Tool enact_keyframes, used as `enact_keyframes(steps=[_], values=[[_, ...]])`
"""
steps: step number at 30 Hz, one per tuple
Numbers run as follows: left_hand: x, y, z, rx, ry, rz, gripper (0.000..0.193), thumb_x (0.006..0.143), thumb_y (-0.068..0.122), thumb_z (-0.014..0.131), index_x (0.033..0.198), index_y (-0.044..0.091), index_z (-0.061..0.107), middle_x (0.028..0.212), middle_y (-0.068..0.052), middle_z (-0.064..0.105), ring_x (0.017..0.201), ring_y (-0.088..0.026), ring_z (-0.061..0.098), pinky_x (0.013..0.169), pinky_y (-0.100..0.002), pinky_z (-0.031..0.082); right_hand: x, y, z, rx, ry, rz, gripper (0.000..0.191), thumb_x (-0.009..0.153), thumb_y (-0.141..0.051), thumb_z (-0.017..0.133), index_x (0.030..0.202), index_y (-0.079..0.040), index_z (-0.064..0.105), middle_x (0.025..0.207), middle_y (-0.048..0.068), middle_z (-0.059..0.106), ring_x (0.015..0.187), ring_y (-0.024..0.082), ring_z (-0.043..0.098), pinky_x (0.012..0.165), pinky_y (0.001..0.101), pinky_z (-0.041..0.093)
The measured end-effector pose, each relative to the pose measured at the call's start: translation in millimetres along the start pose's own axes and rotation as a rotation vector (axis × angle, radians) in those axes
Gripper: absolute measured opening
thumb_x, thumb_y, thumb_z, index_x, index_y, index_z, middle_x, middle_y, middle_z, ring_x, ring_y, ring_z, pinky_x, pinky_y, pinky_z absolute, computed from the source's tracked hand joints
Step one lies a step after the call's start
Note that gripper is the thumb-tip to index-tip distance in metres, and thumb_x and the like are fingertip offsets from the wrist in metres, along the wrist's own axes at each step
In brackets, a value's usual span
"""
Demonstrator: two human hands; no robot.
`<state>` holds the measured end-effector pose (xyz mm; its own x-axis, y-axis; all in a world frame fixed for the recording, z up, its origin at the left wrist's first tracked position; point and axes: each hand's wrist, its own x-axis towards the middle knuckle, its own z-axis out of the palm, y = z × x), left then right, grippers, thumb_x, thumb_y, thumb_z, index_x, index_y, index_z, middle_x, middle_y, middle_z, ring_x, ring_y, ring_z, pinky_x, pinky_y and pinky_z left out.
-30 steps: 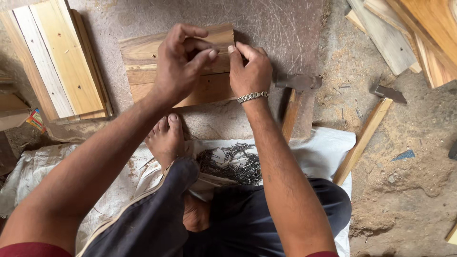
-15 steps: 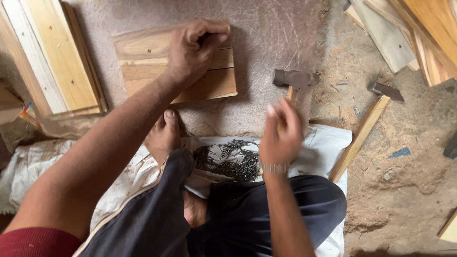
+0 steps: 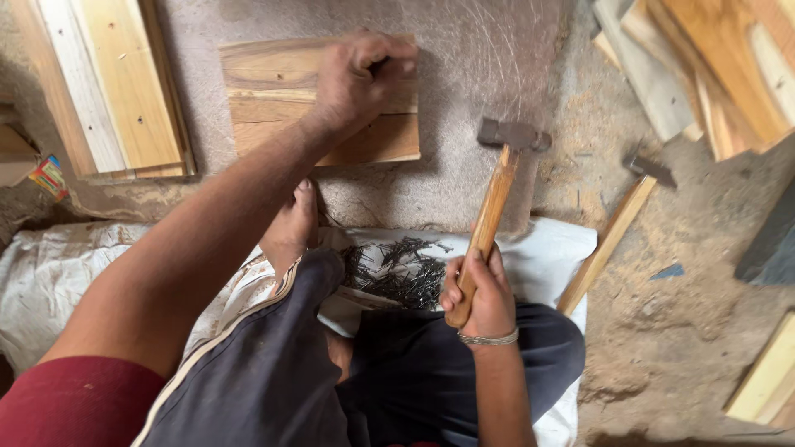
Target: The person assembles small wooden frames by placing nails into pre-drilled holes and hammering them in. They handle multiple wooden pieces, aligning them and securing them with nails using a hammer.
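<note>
My left hand (image 3: 358,76) is curled closed, fingertips pinched on the far edge of the small brown wooden plank panel (image 3: 281,99) lying on the concrete floor (image 3: 480,50). My right hand (image 3: 484,294) grips the wooden-handled steel hammer (image 3: 495,199), its head raised beside the panel's right edge, above the heap of dark nails (image 3: 397,269) on the white sack (image 3: 538,248).
</note>
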<state>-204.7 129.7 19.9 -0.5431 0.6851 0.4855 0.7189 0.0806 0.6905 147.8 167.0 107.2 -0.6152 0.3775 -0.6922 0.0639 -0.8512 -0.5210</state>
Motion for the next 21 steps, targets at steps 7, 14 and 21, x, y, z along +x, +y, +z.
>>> enact_keyframes(steps=[7,14,21], values=[[8.2,19.9,-8.7,0.142,-0.192,-0.287,0.026,0.091,0.016,0.08,0.116,0.019,0.071,0.096,-0.004,0.079,0.082,-0.02,0.073,0.074,-0.036,0.062,-16.0,-30.4,63.9,-1.121,0.293,-0.445,0.065,0.109,-0.014,0.057,0.168,-0.009,0.03,0.108,0.035,0.057,0.085,0.034,0.056,0.065,0.045,0.05],[8.9,18.6,-20.2,-0.097,-0.176,-0.285,0.074,0.094,0.008,0.077,0.153,0.011,0.032,0.102,-0.005,0.08,0.097,-0.019,0.078,0.089,-0.038,0.065,-1.8,-36.1,107.8,-1.35,0.103,-0.949,0.06,0.106,-0.015,0.059,0.158,0.006,0.035,0.157,0.033,0.047,0.145,0.039,0.052,0.114,0.0415,0.05],[10.9,22.3,-21.2,-0.088,-0.198,-0.286,0.082,0.094,0.014,0.079,0.155,0.013,0.024,0.098,-0.003,0.08,0.097,-0.019,0.078,0.092,-0.041,0.061,8.4,-46.6,106.2,-1.397,0.179,-0.71,0.054,0.103,-0.014,0.055,0.154,-0.001,0.041,0.14,0.029,0.062,0.071,0.02,0.076,0.049,0.0284,0.062]])
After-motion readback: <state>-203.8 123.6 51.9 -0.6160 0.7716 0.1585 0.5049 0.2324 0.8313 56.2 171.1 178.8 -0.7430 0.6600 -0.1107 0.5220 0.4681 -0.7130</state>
